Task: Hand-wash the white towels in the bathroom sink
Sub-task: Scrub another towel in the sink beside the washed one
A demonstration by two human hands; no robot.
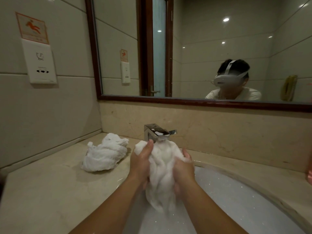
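Both hands are clamped on one towel (162,174). The left hand (141,163) curls round its left flank, with the thumb raised to the top edge just below the spout. The right hand (183,168) wraps the right flank, fingers folded into the cloth. The palms face each other and the bunched cloth is pressed between them.

The towel's long axis runs top to bottom. Its upper end is gathered directly under the faucet (157,134) and its lower end hangs loose, pointing down into the sink (236,191). It is held above the basin. Whether water is running cannot be told.

Both forearms enter from the bottom edge and converge on the towel, wrists roughly level.

Count: two white towels, two hands, one faucet, one sink. The second towel (104,155) lies crumpled on the counter (42,191), left of the faucet and apart from the hands. A mirror (202,48) hangs above the backsplash. One outlet plate (40,65) is fixed to the left wall.
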